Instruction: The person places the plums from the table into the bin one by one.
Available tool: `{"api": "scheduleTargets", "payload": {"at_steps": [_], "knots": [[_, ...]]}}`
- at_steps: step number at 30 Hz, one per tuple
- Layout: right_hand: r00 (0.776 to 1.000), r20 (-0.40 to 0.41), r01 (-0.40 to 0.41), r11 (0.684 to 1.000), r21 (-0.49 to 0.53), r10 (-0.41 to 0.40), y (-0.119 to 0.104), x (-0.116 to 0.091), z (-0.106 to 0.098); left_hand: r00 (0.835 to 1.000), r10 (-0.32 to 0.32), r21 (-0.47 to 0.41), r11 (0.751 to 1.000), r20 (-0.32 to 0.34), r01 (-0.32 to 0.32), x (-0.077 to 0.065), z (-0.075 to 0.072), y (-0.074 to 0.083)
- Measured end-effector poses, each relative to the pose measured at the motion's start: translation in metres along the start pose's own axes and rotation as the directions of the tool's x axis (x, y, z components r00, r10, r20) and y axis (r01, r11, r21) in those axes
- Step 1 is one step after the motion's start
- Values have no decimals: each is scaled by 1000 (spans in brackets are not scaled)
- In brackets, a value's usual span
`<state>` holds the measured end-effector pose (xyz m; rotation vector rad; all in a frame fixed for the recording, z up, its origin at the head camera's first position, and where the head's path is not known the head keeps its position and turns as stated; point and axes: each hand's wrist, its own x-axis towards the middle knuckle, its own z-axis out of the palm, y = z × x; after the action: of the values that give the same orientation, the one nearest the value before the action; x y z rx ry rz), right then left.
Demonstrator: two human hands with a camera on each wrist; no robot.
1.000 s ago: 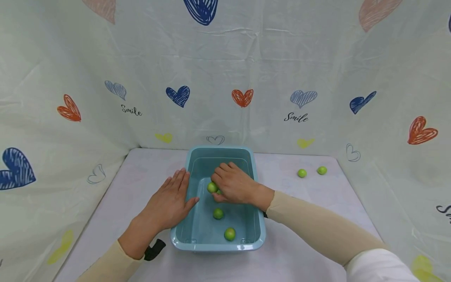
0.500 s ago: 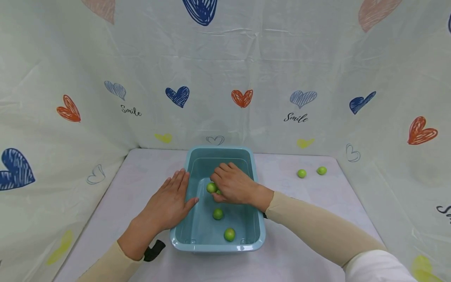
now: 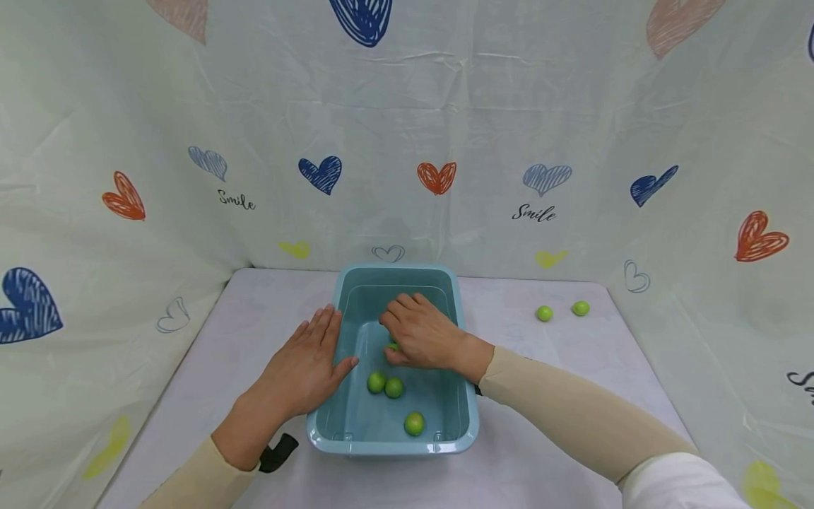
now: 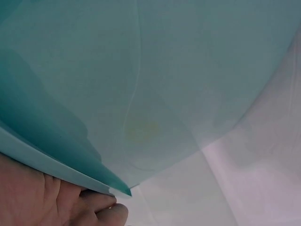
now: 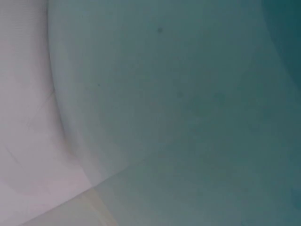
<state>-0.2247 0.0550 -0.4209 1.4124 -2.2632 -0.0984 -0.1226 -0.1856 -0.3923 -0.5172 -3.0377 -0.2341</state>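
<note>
A light-blue plastic basin [image 3: 343, 447] stands on the table, reaching from its back edge towards me. My left hand [image 3: 302, 364] lies along the basin's left rim, fingers straight and thumb over the inside; in the left wrist view, part of this hand [image 4: 61, 202] shows under the rim. Inside the basin my right hand [image 3: 422, 336] has curled fingers and grips a small green lime [image 3: 393, 347], mostly hidden by the hand. Two limes sit side by side on the basin floor, a left lime [image 3: 376, 382] and a right lime [image 3: 394, 387]. Nearer me is another lime [image 3: 415, 423].
At the back right of the white-covered table [image 3: 528, 396] lie two more limes, a left one [image 3: 544, 313] and a right one [image 3: 581, 308]. A white curtain [image 3: 483, 134] printed with hearts encloses the back and sides. The right wrist view holds only the basin's outer wall [image 5: 141, 94] and tablecloth.
One lime has left the right hand's fingertips and moved towards me, coming to lie beside another lime on the basin floor. Both hands have stayed in place.
</note>
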Motion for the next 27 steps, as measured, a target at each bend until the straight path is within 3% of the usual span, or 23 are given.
{"api": "scheduleTargets", "payload": {"at_steps": [9,17,21,27], "knots": [[994,-58,-88,995,44,91,8,-4,-3,1000,-8,-9,1000,5,8,1,3,-1],[985,-106,-136,991,14,136,31,-17,-13,1000,-20,-19,1000,15,20,1,3,-2],[972,-157,-177,984,-8,174,50,-29,-21,1000,-19,-22,1000,19,20,2,3,-1],[938,-172,-304,953,9,300,79,-53,-35,999,-25,-22,999,24,26,2,3,0]]}}
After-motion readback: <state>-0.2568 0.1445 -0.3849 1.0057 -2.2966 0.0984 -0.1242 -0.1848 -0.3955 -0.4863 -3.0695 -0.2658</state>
